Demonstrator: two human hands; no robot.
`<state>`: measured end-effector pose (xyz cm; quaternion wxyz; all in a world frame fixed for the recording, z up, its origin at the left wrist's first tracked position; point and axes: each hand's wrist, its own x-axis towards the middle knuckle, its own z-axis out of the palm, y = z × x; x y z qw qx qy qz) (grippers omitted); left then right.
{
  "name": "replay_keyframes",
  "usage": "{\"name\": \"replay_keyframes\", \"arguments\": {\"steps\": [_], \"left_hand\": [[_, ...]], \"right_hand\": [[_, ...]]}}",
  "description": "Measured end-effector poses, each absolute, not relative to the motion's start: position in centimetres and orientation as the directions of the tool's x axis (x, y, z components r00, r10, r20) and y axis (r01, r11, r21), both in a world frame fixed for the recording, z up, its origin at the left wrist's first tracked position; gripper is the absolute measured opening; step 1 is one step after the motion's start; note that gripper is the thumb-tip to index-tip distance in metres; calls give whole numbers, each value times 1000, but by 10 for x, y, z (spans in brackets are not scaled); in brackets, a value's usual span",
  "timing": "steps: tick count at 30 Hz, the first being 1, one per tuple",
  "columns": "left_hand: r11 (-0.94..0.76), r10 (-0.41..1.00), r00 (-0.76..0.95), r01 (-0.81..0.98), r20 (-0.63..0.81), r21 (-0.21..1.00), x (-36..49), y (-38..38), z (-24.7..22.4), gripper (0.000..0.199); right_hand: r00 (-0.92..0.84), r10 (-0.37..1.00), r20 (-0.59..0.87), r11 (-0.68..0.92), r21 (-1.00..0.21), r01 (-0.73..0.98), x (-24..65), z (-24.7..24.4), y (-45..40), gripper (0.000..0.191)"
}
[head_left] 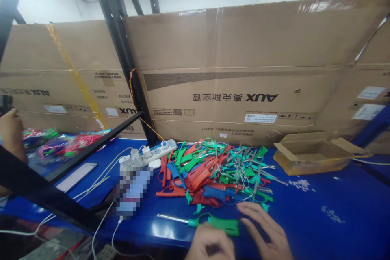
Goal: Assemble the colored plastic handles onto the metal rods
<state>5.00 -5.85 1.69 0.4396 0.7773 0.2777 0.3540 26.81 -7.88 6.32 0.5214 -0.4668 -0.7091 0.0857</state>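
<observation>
A green lighter (224, 224) with a long metal nozzle lies near the front edge of the blue table, its nozzle pointing left. My left hand (210, 243) is just in front of it, fingers curled together; what they hold, if anything, is hidden. To the right, my right hand (265, 231) has its fingers apart, with the fingertips close to the lighter's right end and nothing visible between them. Behind both hands is a pile of red, green and blue lighter parts (207, 170), with metal nozzles and thin wires (240, 164) on its right side.
An open cardboard box (317, 164) stands at the right. A power strip (158, 151), white cables and a pixelated device (134, 193) are at the left. Beyond a black metal post (131, 57), another person's hand (11, 130) is at the far left.
</observation>
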Motion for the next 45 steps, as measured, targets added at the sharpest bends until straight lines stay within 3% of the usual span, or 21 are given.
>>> {"name": "replay_keyframes", "arguments": {"steps": [2,6,9,12,23,36,45], "left_hand": [[-531,754,547,184,363,827,50,-38,17,33],[-732,660,578,350,480,585,53,-27,16,33],[-740,667,569,429,481,518,59,-31,12,41],[-759,646,601,437,471,483,63,-32,7,37],[-709,689,614,461,385,534,65,-31,8,30],[-653,727,613,478,308,588,67,-31,9,31],[-646,738,589,475,330,597,68,-32,13,32]], "right_hand": [[-36,739,672,562,-587,583,271,60,-79,23],[-18,715,699,565,-563,603,273,56,-79,22],[18,693,721,553,-547,628,272,58,-77,18],[17,681,732,567,-542,620,270,62,-76,15],[19,704,710,539,-552,636,274,55,-77,24],[34,681,732,532,-526,663,264,55,-70,10],[43,701,712,502,-536,679,269,54,-75,14]]}}
